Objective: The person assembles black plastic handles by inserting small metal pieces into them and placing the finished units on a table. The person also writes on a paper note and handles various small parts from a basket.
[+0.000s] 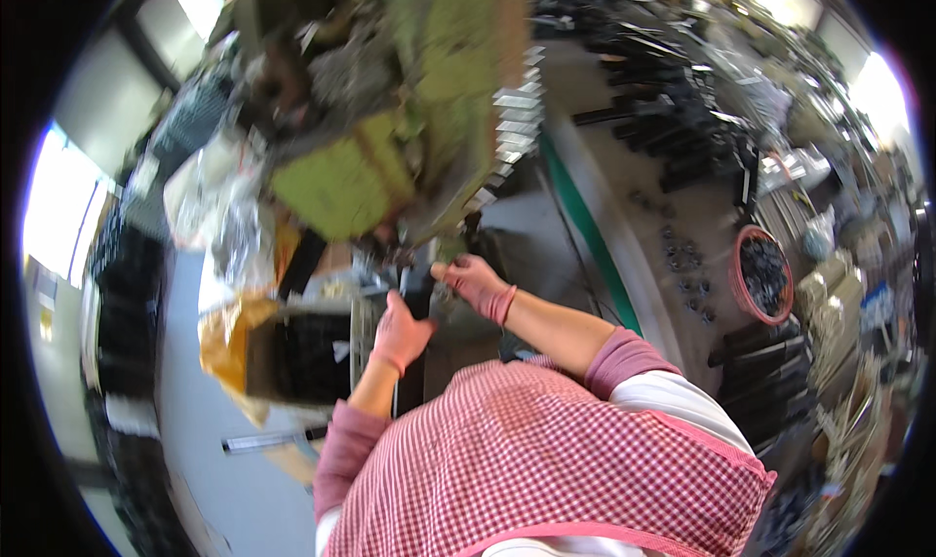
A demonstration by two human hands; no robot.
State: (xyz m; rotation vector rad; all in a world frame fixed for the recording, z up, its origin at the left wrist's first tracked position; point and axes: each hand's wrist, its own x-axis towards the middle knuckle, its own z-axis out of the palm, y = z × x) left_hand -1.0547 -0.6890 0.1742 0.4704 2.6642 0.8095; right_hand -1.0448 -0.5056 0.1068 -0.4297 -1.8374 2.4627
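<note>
Both my hands wear pinkish gloves and are close to the base of a worn yellow-green machine (pixel 341 187). My left hand (pixel 402 336) is beside the pale edge of a box (pixel 359 343), its fingers apart and nothing visible in them. Just under the machine's working area, my right hand (pixel 478 286) has its bare-looking fingertips pinched together. Whatever they hold, if anything, is too small and blurred to make out. Dark metal parts of the machine (pixel 390 250) sit directly beyond both hands.
A yellow-lined container (pixel 229 347) with a dark inside stands at left, below clear plastic bags (pixel 219 206). A green strip (pixel 585 226) runs along the floor to the right. Beyond it are small dark parts (pixel 687 260), a red basket (pixel 738 284) of dark pieces, and stacked dark bars (pixel 760 362).
</note>
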